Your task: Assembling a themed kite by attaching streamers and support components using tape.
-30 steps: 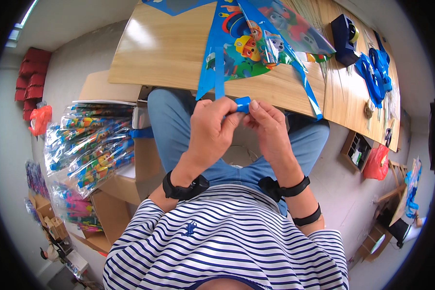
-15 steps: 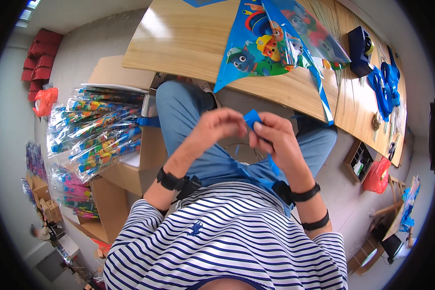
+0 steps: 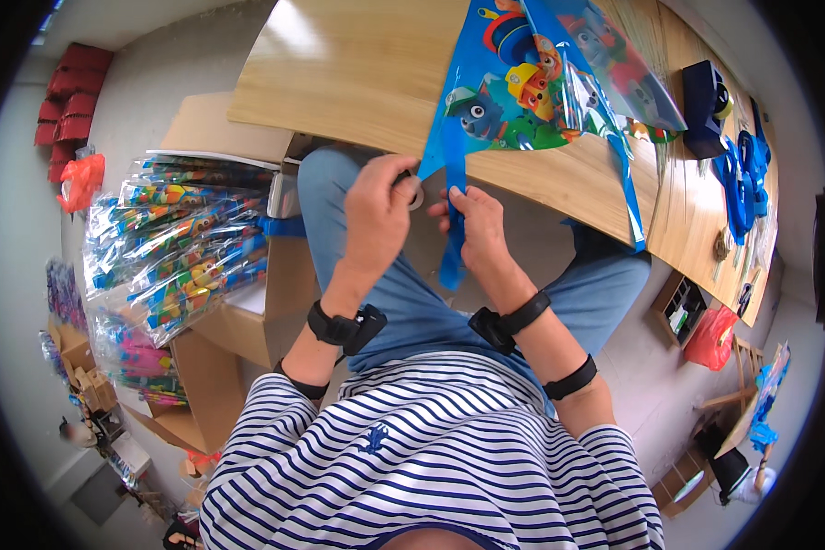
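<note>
A blue printed kite with cartoon animals lies over the table's near edge, its lower left corner pointing toward me. At that corner is my left hand, thumb and fingers pinched together on the tip. My right hand grips a blue ribbon between thumb and fingers. The ribbon rises in front of the kite's edge, and its loose end hangs below my hand over my lap. Whether the ribbon is fastened to the kite cannot be made out.
The wooden table holds thin sticks, a dark tape dispenser and a bundle of blue ribbon. Left of my knee, clear-wrapped printed packs fill a cardboard box. A red bag hangs at the right.
Both hands have moved up and left, from above my lap to the kite's corner. The ribbon, bunched at the right hand before, now stretches out lengthwise. My left fingers have closed at the tip.
</note>
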Available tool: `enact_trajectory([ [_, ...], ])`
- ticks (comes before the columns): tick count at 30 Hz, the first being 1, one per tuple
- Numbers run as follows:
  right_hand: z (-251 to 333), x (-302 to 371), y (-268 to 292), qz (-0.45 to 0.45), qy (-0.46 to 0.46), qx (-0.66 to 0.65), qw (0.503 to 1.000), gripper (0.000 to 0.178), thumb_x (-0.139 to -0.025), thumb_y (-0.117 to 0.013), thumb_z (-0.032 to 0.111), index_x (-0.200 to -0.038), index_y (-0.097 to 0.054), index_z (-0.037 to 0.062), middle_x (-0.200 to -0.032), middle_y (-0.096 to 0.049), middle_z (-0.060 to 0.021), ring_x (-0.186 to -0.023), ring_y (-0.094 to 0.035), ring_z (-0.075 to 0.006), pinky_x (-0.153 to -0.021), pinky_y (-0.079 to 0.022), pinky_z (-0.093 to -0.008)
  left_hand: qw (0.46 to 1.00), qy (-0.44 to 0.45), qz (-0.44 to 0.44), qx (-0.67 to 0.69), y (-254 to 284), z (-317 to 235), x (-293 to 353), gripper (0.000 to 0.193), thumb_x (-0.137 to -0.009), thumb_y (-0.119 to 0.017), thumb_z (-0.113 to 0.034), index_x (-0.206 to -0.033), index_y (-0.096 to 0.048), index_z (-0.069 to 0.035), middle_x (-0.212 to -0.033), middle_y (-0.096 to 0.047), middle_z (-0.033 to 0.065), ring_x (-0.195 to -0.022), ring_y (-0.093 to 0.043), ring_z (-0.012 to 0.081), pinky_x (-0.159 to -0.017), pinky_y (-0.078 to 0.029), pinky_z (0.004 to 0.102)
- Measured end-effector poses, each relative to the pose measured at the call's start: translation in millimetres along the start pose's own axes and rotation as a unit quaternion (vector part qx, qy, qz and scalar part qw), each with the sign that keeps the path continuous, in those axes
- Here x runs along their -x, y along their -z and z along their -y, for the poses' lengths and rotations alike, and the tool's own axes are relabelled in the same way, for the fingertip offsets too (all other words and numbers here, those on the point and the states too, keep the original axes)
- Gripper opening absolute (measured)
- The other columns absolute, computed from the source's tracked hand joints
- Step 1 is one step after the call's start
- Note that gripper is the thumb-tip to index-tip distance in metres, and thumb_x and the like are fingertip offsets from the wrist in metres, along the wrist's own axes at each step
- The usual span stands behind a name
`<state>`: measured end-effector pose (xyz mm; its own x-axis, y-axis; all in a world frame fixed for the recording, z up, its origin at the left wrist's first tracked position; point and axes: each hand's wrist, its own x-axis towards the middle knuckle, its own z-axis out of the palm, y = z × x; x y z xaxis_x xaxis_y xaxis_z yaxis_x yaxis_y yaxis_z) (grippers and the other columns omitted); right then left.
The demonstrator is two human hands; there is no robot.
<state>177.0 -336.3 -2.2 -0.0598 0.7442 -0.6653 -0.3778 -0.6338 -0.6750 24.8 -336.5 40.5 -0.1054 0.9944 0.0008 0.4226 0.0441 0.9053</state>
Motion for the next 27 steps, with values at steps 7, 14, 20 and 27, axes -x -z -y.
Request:
enact_trajectory([
  [7, -28, 14, -9, -0.007, -0.017, -0.04, 0.999, 0.013, -0.097, -0.055, 0.012, -0.091, -0.062, 0.0025, -0.079, -0.066, -0.0061, -0.063, -0.061, -0.0127, -0.056, -0.05, -0.028, 0.922, -0.246, 0.068, -0.29, -25, 11, 3, 0.041, -0.084, -0.064, -0.01, -0.124, -0.059, 0.001, -0.135, -0.055, 0.0137, -0.132, -0.045, 0.0304, -0.112, -0.028, 0.0534],
  [14, -42, 7, -5, 0.035, -0.062, 0.0, 0.997, 0.018, -0.094, -0.052, 0.003, -0.106, -0.065, -0.0012, -0.098, -0.068, -0.0068, -0.086, -0.064, -0.0134, -0.073, -0.05, -0.0266, 0.908, -0.241, 0.091, -0.33, -29, 12, 4, 0.042, -0.085, -0.065, -0.011, -0.125, -0.059, 0.0, -0.14, -0.053, 0.0105, -0.136, -0.042, 0.0277, -0.115, -0.024, 0.0526],
  [20, -31, 17, -14, 0.028, -0.081, 0.02, 0.996, 0.021, -0.097, -0.048, 0.006, -0.106, -0.065, -0.0016, -0.091, -0.067, -0.0053, -0.074, -0.06, -0.0111, -0.059, -0.046, -0.0257, 0.906, -0.234, 0.096, -0.34, -25, 9, 8, 0.045, -0.084, -0.068, -0.013, -0.126, -0.059, -0.001, -0.139, -0.053, 0.01, -0.135, -0.043, 0.0277, -0.114, -0.022, 0.0551],
  [27, -27, 20, -18, 0.01, -0.077, 0.054, 0.996, 0.023, -0.098, -0.046, 0.012, -0.1, -0.066, 0.0007, -0.072, -0.06, 0.0, -0.053, -0.045, -0.0057, -0.044, -0.031, -0.0234, 0.909, -0.241, 0.088, -0.328, -30, 13, 5, 0.049, -0.08, -0.071, -0.018, -0.124, -0.059, 0.0, -0.133, -0.053, 0.0106, -0.132, -0.044, 0.0291, -0.112, -0.023, 0.0604],
])
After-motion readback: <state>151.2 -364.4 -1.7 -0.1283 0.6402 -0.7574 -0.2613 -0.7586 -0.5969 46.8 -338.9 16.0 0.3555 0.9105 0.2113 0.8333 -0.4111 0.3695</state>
